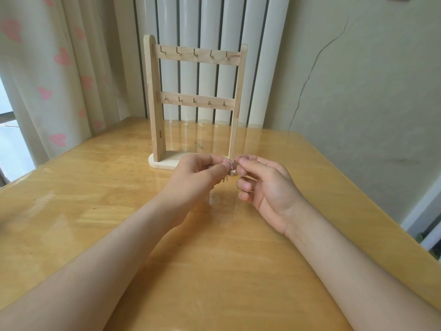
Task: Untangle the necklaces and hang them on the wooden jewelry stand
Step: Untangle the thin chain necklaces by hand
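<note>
Single view: head-worn, wide-angle. Looks forward and down over table (107,211) from person's near side. Forearms enter from bottom corners and meet mid-frame. Left hand (195,174) and right hand (265,185) fairly near lens, just below centre. Necklaces (230,169) pinched between both, too small at this range for links to read clearly. Stand (194,101) faces lens head-on, just beyond hands, upper centre. Radiator (210,20), curtain (47,68) left, wall (358,80) right close view at back. Verticals lean outward near frame edges.
</note>
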Tool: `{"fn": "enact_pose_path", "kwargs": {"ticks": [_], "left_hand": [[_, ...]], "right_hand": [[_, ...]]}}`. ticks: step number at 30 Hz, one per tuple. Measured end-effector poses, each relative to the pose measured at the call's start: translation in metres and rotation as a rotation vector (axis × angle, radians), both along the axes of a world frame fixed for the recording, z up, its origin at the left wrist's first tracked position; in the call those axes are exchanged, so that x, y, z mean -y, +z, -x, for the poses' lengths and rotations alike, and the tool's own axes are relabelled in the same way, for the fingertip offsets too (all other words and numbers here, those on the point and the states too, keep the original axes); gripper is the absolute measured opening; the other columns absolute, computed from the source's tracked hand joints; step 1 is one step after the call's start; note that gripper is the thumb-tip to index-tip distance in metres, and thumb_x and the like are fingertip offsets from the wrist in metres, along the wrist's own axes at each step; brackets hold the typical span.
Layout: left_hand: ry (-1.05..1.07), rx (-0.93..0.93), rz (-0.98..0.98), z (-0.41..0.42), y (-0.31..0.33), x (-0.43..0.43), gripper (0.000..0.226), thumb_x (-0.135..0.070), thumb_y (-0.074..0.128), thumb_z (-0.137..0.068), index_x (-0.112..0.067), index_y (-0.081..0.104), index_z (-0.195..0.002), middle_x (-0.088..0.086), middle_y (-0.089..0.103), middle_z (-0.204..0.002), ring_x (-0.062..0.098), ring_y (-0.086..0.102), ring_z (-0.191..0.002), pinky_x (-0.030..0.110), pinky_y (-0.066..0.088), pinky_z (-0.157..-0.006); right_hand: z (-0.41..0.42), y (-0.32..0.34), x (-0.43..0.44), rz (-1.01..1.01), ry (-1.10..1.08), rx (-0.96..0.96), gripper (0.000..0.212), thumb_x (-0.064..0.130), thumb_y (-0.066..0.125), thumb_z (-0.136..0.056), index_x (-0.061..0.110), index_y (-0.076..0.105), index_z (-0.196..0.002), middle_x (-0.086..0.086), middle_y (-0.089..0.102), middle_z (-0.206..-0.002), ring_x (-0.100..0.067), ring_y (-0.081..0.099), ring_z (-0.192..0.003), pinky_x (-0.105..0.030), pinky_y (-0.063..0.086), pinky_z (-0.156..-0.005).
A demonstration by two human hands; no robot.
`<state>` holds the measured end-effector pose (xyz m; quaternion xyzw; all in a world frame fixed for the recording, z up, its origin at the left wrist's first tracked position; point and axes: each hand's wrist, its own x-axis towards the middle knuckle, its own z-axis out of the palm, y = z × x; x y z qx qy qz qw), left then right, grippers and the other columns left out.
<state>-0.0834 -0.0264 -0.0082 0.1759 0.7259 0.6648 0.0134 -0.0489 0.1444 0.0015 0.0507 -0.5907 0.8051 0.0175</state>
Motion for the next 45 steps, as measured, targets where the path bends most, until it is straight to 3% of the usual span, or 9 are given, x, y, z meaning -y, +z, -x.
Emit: {"fn": "enact_pose_path", "kwargs": {"ticks": [10, 16, 21, 23, 28, 32, 38, 42, 45], "left_hand": [[-0.022, -0.063, 0.099, -0.004, -0.002, -0.005, 0.028, -0.032, 0.057, -0.107, -0.009, 0.069, -0.096, -0.003, 0.053, -0.078, 0.014, 0.047, -0.071, 0.039, 0.042, -0.074], [-0.08, -0.055, -0.001, -0.008, 0.005, -0.004, 0.024, -0.035, 0.056, -0.096, -0.014, 0.064, -0.09, -0.008, 0.05, -0.074, 0.012, 0.045, -0.07, 0.033, 0.042, -0.077], [-0.077, 0.002, -0.042, -0.006, 0.006, -0.002, 0.024, -0.039, 0.059, -0.097, -0.032, 0.064, -0.075, -0.016, 0.053, -0.078, 0.004, 0.052, -0.071, 0.036, 0.047, -0.088], [-0.075, 0.008, -0.024, -0.004, 0.004, -0.001, 0.026, -0.042, 0.06, -0.097, -0.033, 0.066, -0.074, -0.02, 0.054, -0.076, 0.004, 0.051, -0.071, 0.036, 0.048, -0.087], [-0.064, -0.071, 0.083, -0.004, -0.001, -0.002, 0.03, -0.034, 0.055, -0.11, -0.017, 0.073, -0.093, -0.019, 0.056, -0.072, 0.006, 0.05, -0.072, 0.036, 0.048, -0.085], [-0.034, -0.127, 0.099, -0.002, -0.002, 0.001, 0.025, -0.035, 0.062, -0.107, -0.019, 0.076, -0.093, -0.004, 0.068, -0.085, 0.013, 0.057, -0.08, 0.036, 0.048, -0.078], [0.056, -0.26, 0.164, 0.0, -0.004, 0.003, 0.018, -0.025, 0.068, -0.105, -0.015, 0.077, -0.092, 0.006, 0.064, -0.071, 0.012, 0.053, -0.06, 0.02, 0.044, -0.053], [0.091, -0.296, 0.188, 0.002, -0.005, 0.005, 0.014, -0.026, 0.073, -0.101, -0.021, 0.08, -0.09, 0.015, 0.075, -0.082, 0.03, 0.067, -0.069, 0.031, 0.054, -0.059], [0.099, -0.298, 0.217, 0.002, -0.005, 0.007, 0.012, -0.028, 0.076, -0.1, -0.025, 0.083, -0.09, 0.004, 0.079, -0.083, 0.033, 0.075, -0.078, 0.047, 0.062, -0.073]], "right_hand": [[-0.003, 0.0, 0.004, -0.133, -0.076, -0.045, 0.005, 0.002, 0.061, -0.101, 0.005, 0.063, -0.104, -0.009, 0.048, -0.077, -0.017, 0.043, -0.05, -0.028, 0.043, -0.046], [-0.005, 0.0, 0.008, -0.167, -0.06, -0.089, 0.014, -0.002, 0.058, -0.099, 0.01, 0.061, -0.094, -0.006, 0.054, -0.072, -0.02, 0.046, -0.052, -0.029, 0.044, -0.047], [-0.007, 0.004, 0.005, -0.144, -0.037, -0.074, 0.03, -0.004, 0.058, -0.097, 0.017, 0.046, -0.114, -0.005, 0.051, -0.07, -0.02, 0.046, -0.054, -0.032, 0.042, -0.049], [-0.007, 0.007, 0.002, -0.175, -0.044, -0.112, 0.027, -0.005, 0.056, -0.098, 0.018, 0.048, -0.108, -0.005, 0.049, -0.069, -0.021, 0.047, -0.056, -0.033, 0.043, -0.049], [-0.008, 0.005, -0.001, -0.458, -0.195, -0.24, 0.031, -0.006, 0.057, -0.094, 0.01, 0.073, -0.073, -0.014, 0.053, -0.064, -0.024, 0.053, -0.053, -0.033, 0.051, -0.048], [-0.009, 0.004, -0.006, -0.636, -0.29, -0.284, 0.02, 0.003, 0.069, -0.089, 0.014, 0.081, -0.078, -0.005, 0.068, -0.061, -0.025, 0.071, -0.051, -0.04, 0.061, -0.061], [-0.004, -0.005, -0.006, -0.88, -0.413, -0.367, 0.007, 0.024, 0.086, -0.087, 0.027, 0.083, -0.082, 0.007, 0.076, -0.068, -0.013, 0.074, -0.063, -0.025, 0.059, -0.064], [-0.002, -0.006, -0.006, -0.79, -0.372, -0.336, 0.005, 0.02, 0.086, -0.089, 0.023, 0.084, -0.087, 0.002, 0.076, -0.069, -0.013, 0.073, -0.06, -0.014, 0.052, -0.057], [0.001, -0.01, -0.007, -0.756, -0.357, -0.317, 0.002, 0.02, 0.086, -0.089, 0.022, 0.085, -0.088, 0.003, 0.076, -0.07, -0.016, 0.072, -0.059, -0.023, 0.057, -0.057]]}}
